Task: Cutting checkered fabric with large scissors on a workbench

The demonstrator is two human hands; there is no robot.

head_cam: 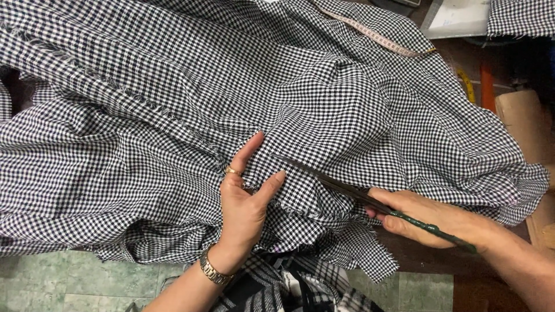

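Observation:
A large piece of black-and-white checked fabric (173,104) lies rumpled over a table. My left hand (245,199) presses flat on the fabric near its frayed edge, fingers apart, with a ring and a wristwatch on. My right hand (430,219) grips a pair of dark scissors (341,188) with green handles. The blades point left into the fabric, tips just right of my left thumb.
A pink measuring tape (376,37) lies across the fabric at the top right. A yellow tape (467,84), an orange tool (487,86) and a cardboard piece (529,124) sit at the right. Another checked piece (520,17) is at the top right corner. Green floor tiles (69,280) show below.

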